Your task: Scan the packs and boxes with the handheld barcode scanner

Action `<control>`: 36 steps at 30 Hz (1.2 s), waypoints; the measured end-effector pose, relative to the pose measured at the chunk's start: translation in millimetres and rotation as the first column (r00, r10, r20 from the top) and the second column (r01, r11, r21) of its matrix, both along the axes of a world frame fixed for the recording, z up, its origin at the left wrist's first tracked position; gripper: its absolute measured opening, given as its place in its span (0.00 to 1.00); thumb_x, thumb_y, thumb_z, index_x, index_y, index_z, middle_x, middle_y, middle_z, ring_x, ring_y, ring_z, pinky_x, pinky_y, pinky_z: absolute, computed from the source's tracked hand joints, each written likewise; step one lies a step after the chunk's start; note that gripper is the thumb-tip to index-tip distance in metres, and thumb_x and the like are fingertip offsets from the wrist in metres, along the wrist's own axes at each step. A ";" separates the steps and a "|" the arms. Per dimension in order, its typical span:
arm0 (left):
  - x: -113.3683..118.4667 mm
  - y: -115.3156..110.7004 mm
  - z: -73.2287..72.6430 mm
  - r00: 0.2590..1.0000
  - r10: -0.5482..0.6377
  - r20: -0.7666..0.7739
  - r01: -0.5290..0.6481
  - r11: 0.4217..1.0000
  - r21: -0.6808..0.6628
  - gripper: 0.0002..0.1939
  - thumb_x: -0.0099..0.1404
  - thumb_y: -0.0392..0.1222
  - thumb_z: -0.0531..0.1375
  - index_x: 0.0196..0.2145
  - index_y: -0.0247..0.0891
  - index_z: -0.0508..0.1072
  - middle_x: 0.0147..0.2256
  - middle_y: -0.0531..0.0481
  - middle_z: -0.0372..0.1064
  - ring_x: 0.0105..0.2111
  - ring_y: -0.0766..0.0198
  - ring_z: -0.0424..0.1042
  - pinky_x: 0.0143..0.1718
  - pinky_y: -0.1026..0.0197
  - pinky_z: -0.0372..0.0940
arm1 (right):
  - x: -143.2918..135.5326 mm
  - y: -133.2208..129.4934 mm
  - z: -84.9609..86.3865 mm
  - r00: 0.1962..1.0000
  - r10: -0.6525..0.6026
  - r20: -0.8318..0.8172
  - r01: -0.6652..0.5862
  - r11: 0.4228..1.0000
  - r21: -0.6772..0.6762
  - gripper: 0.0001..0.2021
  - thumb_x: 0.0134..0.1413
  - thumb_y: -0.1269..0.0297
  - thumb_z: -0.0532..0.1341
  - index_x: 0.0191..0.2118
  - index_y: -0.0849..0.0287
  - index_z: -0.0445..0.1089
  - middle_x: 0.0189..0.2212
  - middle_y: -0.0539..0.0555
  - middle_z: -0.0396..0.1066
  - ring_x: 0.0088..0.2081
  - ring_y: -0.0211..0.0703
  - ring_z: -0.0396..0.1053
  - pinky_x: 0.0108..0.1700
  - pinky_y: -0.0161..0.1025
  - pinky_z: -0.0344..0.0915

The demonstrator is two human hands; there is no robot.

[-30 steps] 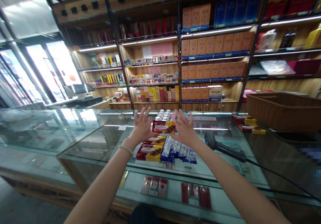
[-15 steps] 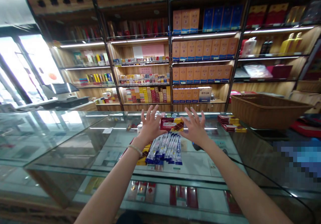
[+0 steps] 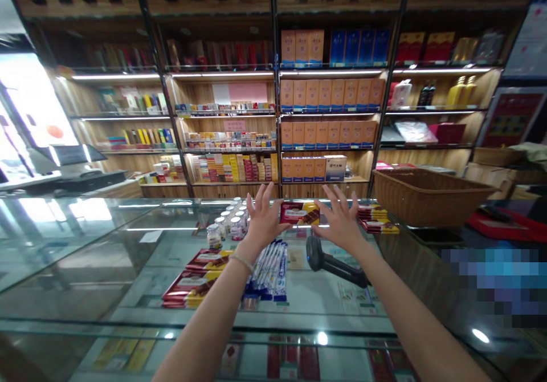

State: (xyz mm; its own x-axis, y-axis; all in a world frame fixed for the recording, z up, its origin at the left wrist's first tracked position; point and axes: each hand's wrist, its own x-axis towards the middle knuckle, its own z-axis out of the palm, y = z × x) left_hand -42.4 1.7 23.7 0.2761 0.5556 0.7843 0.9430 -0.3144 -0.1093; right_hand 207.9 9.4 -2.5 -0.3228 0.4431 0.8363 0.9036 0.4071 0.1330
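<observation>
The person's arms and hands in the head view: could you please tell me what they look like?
Both the left hand and the right hand are ungloved, with slim forearms and no sleeves in view. A thin, pale bracelet, seemingly beaded, circles the left wrist. Nothing shows on the right wrist, and I see no rings on the fingers.

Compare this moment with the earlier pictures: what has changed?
The view has swung right. Both hands, left and right, have carried the red-and-yellow packet rightward, from behind the blue-and-white sticks toward the scanner. Their grip on it, the sticks and the basket look unchanged.
</observation>
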 end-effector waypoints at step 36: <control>63.3 1.9 -16.1 0.992 -0.071 -0.107 0.075 0.997 0.032 0.38 0.57 0.50 0.72 0.63 0.49 0.67 0.74 0.38 0.46 0.73 0.41 0.44 0.70 0.27 0.27 | 20.2 -3.2 -2.7 0.998 0.020 0.065 -0.024 0.999 0.048 0.27 0.58 0.47 0.63 0.58 0.57 0.68 0.73 0.63 0.50 0.72 0.64 0.44 0.71 0.68 0.23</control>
